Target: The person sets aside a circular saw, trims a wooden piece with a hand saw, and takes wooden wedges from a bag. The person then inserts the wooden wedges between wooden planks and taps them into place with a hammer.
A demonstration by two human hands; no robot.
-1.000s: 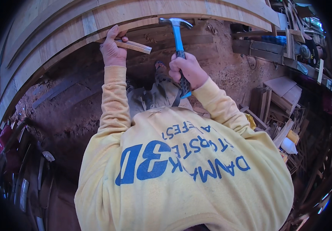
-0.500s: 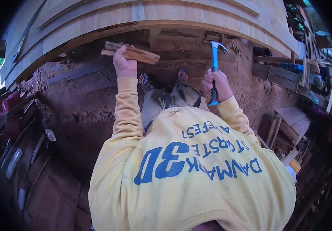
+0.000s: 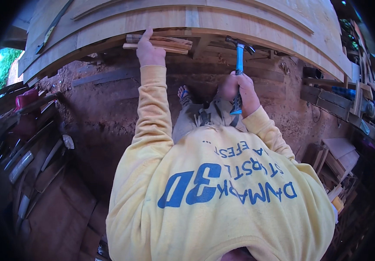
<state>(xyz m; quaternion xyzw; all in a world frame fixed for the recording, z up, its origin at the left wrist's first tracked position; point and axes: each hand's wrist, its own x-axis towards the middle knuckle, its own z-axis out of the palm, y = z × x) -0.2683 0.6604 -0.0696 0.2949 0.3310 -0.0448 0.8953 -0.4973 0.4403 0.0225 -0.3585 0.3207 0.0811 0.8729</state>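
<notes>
Short wooden strips (image 3: 172, 43) are gripped in my left hand (image 3: 149, 51), just beneath the near edge of the wooden panel (image 3: 161, 19). The thumb reaches up to that edge; the fingers are partly hidden. My right hand (image 3: 246, 90) is closed round the grip of a claw hammer (image 3: 239, 61) with a blue handle. The hammer's head points away from me, close to the panel's near edge, and its dark grip end sticks out below the fist.
A handsaw (image 3: 48, 37) lies on the panel at the far left. Long boards (image 3: 35, 178) lean at the left beside a red object (image 3: 26, 99). Wood pieces (image 3: 339, 154) are stacked at the right, below a wooden trough-like box (image 3: 326, 99). Reddish earth floor (image 3: 105, 104) lies below.
My left hand has moved forward with the wooden strips, up to the panel's edge. The hammer stays in my right hand, its head now nearer the panel. The whole view has shifted slightly.
</notes>
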